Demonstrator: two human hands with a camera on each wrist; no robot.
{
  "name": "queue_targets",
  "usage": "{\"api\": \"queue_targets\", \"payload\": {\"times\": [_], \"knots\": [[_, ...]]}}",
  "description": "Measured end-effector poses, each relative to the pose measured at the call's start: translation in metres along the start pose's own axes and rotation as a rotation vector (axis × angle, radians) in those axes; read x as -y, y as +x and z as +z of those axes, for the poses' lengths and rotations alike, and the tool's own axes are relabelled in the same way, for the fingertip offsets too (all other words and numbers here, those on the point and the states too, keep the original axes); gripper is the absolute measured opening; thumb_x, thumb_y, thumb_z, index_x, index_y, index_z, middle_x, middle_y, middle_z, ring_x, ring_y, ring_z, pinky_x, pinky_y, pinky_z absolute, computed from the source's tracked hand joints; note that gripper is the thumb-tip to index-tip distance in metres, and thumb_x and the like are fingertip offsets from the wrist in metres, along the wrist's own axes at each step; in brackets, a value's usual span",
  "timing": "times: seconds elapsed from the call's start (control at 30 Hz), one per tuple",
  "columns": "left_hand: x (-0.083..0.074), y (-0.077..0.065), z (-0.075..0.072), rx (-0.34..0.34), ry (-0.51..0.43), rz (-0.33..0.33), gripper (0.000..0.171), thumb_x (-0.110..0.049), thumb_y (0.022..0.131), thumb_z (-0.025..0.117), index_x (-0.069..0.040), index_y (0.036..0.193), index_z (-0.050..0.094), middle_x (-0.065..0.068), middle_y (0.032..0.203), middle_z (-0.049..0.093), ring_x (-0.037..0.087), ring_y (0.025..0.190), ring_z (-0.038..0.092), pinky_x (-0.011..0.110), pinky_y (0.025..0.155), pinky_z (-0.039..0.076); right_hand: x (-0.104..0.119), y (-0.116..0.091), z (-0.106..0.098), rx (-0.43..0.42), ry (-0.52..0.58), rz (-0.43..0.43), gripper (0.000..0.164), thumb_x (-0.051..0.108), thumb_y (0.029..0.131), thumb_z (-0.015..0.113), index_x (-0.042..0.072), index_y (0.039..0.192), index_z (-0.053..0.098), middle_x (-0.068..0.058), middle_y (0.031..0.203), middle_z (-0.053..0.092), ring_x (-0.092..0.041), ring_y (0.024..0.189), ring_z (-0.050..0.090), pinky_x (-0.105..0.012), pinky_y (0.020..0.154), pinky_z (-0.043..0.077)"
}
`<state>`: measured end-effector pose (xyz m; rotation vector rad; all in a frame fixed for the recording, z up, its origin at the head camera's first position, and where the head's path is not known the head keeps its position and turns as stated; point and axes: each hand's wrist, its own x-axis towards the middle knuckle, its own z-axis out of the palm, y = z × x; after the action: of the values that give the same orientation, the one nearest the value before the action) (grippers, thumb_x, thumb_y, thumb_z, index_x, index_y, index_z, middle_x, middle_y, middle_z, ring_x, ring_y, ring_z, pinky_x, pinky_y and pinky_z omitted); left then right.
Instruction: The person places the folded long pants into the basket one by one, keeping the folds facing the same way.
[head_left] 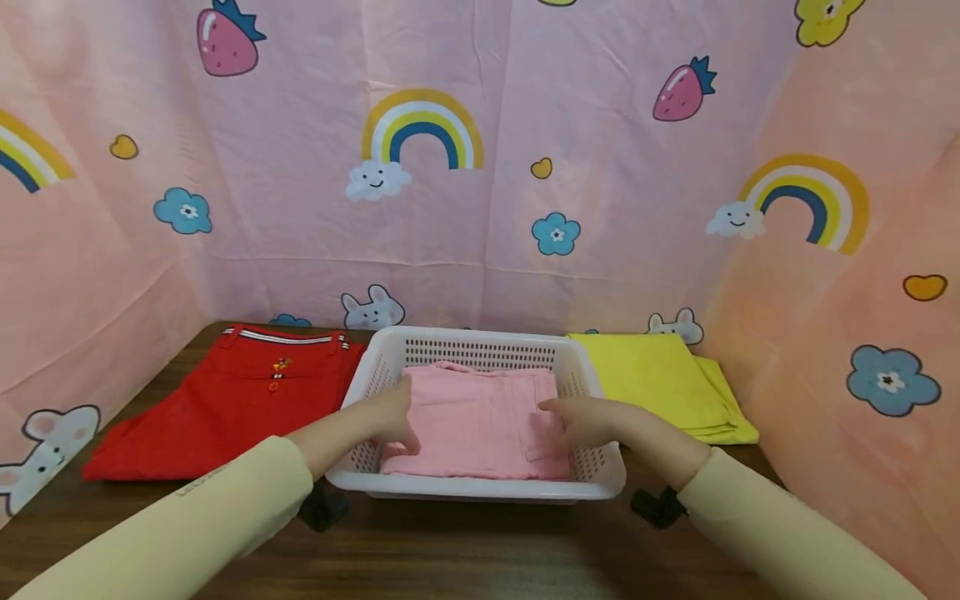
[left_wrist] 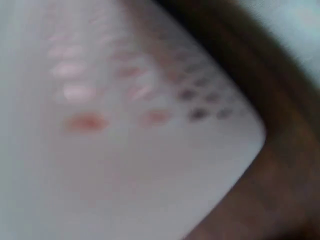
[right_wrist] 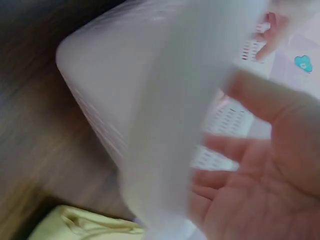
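Observation:
A folded pink garment (head_left: 472, 425) lies inside a white plastic basket (head_left: 480, 486) with slotted walls. My left hand (head_left: 393, 414) reaches over the basket's left rim, its fingers pointing down at the garment's left edge. Across from it, my right hand (head_left: 581, 421) is over the right side of the same garment, fingers extended and touching or just above it. In the right wrist view the basket rim (right_wrist: 170, 115) covers the fingertips of the right hand (right_wrist: 260, 170). The left wrist view holds only the blurred basket wall (left_wrist: 125, 165); the left hand is outside it.
Folded red trousers (head_left: 247, 400) lie on the brown wooden table (head_left: 450, 550) to the basket's left. A folded yellow garment (head_left: 652, 379) lies to its right. A pink printed curtain (head_left: 480, 217) stands behind and on both sides.

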<state>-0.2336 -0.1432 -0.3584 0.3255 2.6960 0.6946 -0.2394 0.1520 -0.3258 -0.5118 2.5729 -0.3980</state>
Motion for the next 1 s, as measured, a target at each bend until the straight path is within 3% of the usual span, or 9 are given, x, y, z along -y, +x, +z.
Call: {"api": "queue_targets", "payload": {"times": [0.07,0.13,0.23,0.37,0.47,0.57,0.8,1.0], "knots": [[-0.004,-0.005,-0.009,0.063,0.056,0.032,0.106,-0.018,0.068,0.085,0.007,0.147,0.019,0.032,0.145,0.028,0.042,0.126,0.033,0.060,0.099,0.034,0.002,-0.005,-0.003,0.032,-0.041,-0.027,0.066,0.014,0.081,0.074,0.010,0.141,0.047,-0.017,0.142,0.042,-0.031,0.120,0.048,-0.049,0.091,0.047],[-0.007,-0.009,-0.015,0.129,0.107,0.051,0.104,-0.022,0.066,0.086,0.003,0.148,0.026,0.030,0.147,0.028,0.042,0.131,0.029,0.063,0.101,0.030,0.003,-0.009,-0.004,0.053,-0.069,-0.038,0.066,0.015,0.079,0.076,0.014,0.140,0.050,-0.016,0.148,0.036,-0.034,0.129,0.040,-0.052,0.093,0.045],[-0.009,-0.013,-0.021,0.215,0.149,0.065,0.097,-0.027,0.068,0.085,-0.001,0.146,0.034,0.025,0.146,0.033,0.039,0.131,0.033,0.062,0.102,0.030,0.004,-0.011,-0.002,0.088,-0.094,-0.037,0.066,0.017,0.077,0.078,0.018,0.138,0.052,-0.013,0.151,0.031,-0.034,0.135,0.032,-0.054,0.098,0.040],[-0.006,-0.011,-0.025,0.298,0.165,0.067,0.088,-0.030,0.072,0.082,-0.002,0.144,0.039,0.018,0.140,0.044,0.033,0.122,0.043,0.058,0.103,0.031,0.003,-0.009,0.009,0.142,-0.258,-0.108,0.057,0.021,0.080,0.075,0.017,0.135,0.056,-0.005,0.141,0.047,-0.024,0.122,0.046,-0.043,0.097,0.043],[-0.004,-0.008,-0.026,0.353,0.162,0.065,0.092,-0.033,0.071,0.083,-0.002,0.145,0.037,0.015,0.139,0.046,0.030,0.120,0.043,0.057,0.104,0.030,0.002,-0.008,0.017,0.154,-0.398,-0.141,0.051,0.023,0.085,0.070,0.018,0.134,0.057,-0.003,0.136,0.052,-0.021,0.119,0.050,-0.039,0.097,0.042],[-0.003,-0.006,-0.024,0.368,0.168,0.047,0.098,-0.036,0.068,0.085,-0.004,0.146,0.035,0.015,0.142,0.042,0.031,0.124,0.040,0.057,0.105,0.029,0.001,-0.009,0.022,0.152,-0.445,-0.116,0.050,0.025,0.088,0.068,0.020,0.136,0.056,-0.003,0.141,0.049,-0.024,0.129,0.044,-0.041,0.104,0.036],[-0.006,-0.004,-0.007,0.327,0.253,0.004,0.089,-0.030,0.070,0.084,-0.004,0.144,0.041,0.021,0.149,0.032,0.035,0.134,0.032,0.057,0.106,0.027,0.000,-0.009,0.023,0.145,-0.450,-0.097,0.049,0.028,0.089,0.067,0.024,0.136,0.056,-0.001,0.140,0.050,-0.021,0.130,0.043,-0.042,0.105,0.034],[-0.010,-0.001,0.000,0.345,0.302,-0.032,0.086,-0.030,0.074,0.082,0.000,0.143,0.040,0.023,0.150,0.028,0.036,0.137,0.028,0.054,0.107,0.026,-0.001,-0.009,0.026,0.127,-0.446,-0.084,0.047,0.028,0.090,0.066,0.026,0.136,0.056,0.001,0.140,0.050,-0.021,0.130,0.043,-0.044,0.105,0.032]]}}
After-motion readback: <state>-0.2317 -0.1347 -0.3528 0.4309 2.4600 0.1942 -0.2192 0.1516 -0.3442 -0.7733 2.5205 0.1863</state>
